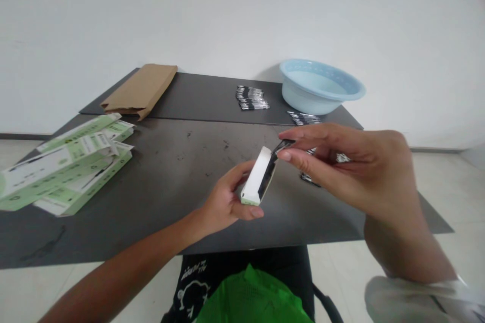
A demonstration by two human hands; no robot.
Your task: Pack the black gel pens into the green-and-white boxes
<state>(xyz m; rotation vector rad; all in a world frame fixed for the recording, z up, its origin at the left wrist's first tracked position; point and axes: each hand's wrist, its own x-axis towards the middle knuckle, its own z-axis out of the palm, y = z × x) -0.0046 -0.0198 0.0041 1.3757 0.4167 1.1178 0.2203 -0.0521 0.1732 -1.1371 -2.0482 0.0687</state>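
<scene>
A small white and green carton (253,179), its end open and tilted toward me, is gripped by my left hand (223,197) with the fingers wrapped round its side. Dark contents show inside the opening. Thumb and forefinger of my right hand (352,166) pinch a black pen (284,146) at the carton's upper end; most of it is hidden by the fingers and the carton. Beyond and beneath the right hand lie more pens (303,118), partly covered by it. A row of black and silver pens (252,98) rests farther back on the dark table (170,161).
Several green and white cartons (68,166) lie piled at the left. Behind them is a flat brown paper bag (140,88). A light blue basin (322,88) stands at the back right, near the wall. Green cloth (253,298) covers my lap.
</scene>
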